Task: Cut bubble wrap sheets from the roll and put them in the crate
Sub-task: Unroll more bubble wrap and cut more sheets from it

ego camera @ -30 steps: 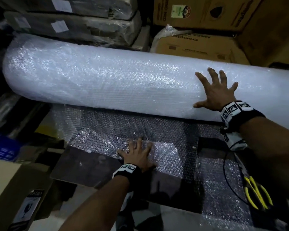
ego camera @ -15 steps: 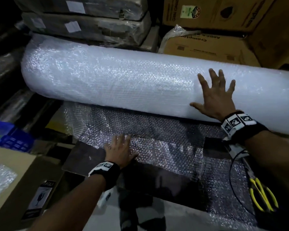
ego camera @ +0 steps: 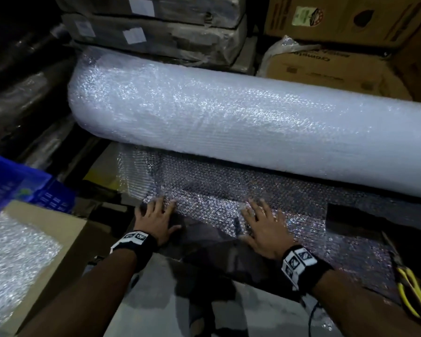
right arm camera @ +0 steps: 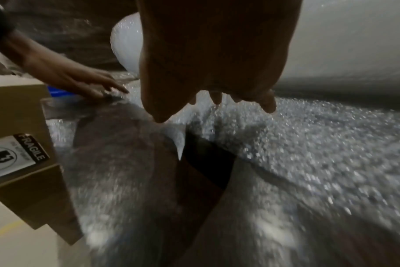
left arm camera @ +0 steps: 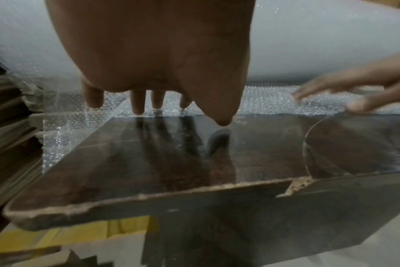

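Fingers: both sets lay spread and flat, holding nothing; the left hand (ego camera: 154, 221) pressed its fingertips (left arm camera: 137, 106) on the near edge of the unrolled bubble wrap sheet (ego camera: 216, 190), the right hand (ego camera: 265, 227) palm-down on the same sheet further right.
Roll: the big white bubble wrap roll (ego camera: 229, 117) lay across the back of the dark counter (left arm camera: 149, 171), its loose sheet running forward from under it toward the person.
Edges: the sheet's near edge crossed the counter just at the left fingertips; its left edge hung past the counter's corner. The counter's front edge (left arm camera: 149, 196) was chipped and rough, with a broken notch toward the right.
Open room: bare dark board lay between the sheet's edge and the counter front; grey floor (ego camera: 168, 300) showed below it.
Crate: a blue crate (ego camera: 22, 186) stood well to the left, beyond a cardboard box (ego camera: 58, 234) with bubble wrap inside.
Scissors: yellow-handled scissors (ego camera: 411, 288) rested at the far right, near the right forearm.
Writing: a label on the box (right arm camera: 18, 153) read "FRAGILE"; print on the stacked cartons (ego camera: 326, 66) behind the roll was too blurred to read.
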Motion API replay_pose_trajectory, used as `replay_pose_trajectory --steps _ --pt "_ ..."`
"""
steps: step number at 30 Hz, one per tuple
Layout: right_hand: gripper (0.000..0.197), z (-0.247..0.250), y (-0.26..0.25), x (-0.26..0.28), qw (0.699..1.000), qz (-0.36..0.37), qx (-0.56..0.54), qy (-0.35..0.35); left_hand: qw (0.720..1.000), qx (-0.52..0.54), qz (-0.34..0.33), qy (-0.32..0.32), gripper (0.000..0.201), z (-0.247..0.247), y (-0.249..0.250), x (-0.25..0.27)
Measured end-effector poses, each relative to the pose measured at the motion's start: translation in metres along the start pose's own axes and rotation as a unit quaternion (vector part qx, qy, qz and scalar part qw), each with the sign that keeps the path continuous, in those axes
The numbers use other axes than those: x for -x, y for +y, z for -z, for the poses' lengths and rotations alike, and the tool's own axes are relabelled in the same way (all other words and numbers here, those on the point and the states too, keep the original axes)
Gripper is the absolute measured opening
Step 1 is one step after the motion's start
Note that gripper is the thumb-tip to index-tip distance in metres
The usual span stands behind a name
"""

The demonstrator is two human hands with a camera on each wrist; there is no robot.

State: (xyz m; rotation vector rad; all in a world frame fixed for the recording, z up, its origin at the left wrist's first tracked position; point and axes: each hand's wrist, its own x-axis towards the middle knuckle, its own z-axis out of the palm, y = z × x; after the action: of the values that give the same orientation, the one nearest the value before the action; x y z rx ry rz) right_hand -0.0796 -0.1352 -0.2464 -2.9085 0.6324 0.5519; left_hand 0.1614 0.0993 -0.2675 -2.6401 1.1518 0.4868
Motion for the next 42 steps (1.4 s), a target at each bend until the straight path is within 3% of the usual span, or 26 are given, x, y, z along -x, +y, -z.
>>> replay_pose_trajectory --steps 3,6,11,19,23,29,32,42 --pt "0.075 -0.022 -0.002 0.010 0.999 -0.012 -0.006 -0.046 0.999 -0.006 -0.016 0.036 0.075 0.003 -0.009 0.005" --pt "0.076 -0.033 0.000 0.022 0.999 -0.023 -0.001 -0.048 0.998 0.003 -0.013 0.068 0.072 0.002 -0.019 0.001" --pt "0.077 -0.038 0.000 0.036 0.997 -0.059 -0.003 -0.047 1.000 0.009 0.016 0.018 0.082 0.005 -0.031 -0.015" --pt "0.078 -0.030 -0.007 0.049 0.994 -0.086 -0.041 -0.054 0.999 -0.003 0.029 0.042 0.072 0.016 -0.034 -0.006" --pt "0.090 0.014 -0.005 0.032 0.994 -0.105 -0.028 0.026 0.998 0.005 -0.022 0.062 0.073 0.021 -0.020 -0.016" --pt "0.068 0.107 -0.008 -0.047 0.985 -0.054 0.073 0.144 0.997 0.070 -0.044 0.007 0.085 0.031 0.017 -0.057" --pt "0.073 0.124 -0.007 -0.074 0.981 -0.067 0.108 0.144 0.995 0.088 -0.022 -0.040 0.094 0.020 0.026 -0.063" --pt "0.074 0.193 0.020 -0.111 0.983 -0.083 0.094 0.131 0.995 0.089 -0.014 -0.032 0.095 0.014 0.029 -0.056"
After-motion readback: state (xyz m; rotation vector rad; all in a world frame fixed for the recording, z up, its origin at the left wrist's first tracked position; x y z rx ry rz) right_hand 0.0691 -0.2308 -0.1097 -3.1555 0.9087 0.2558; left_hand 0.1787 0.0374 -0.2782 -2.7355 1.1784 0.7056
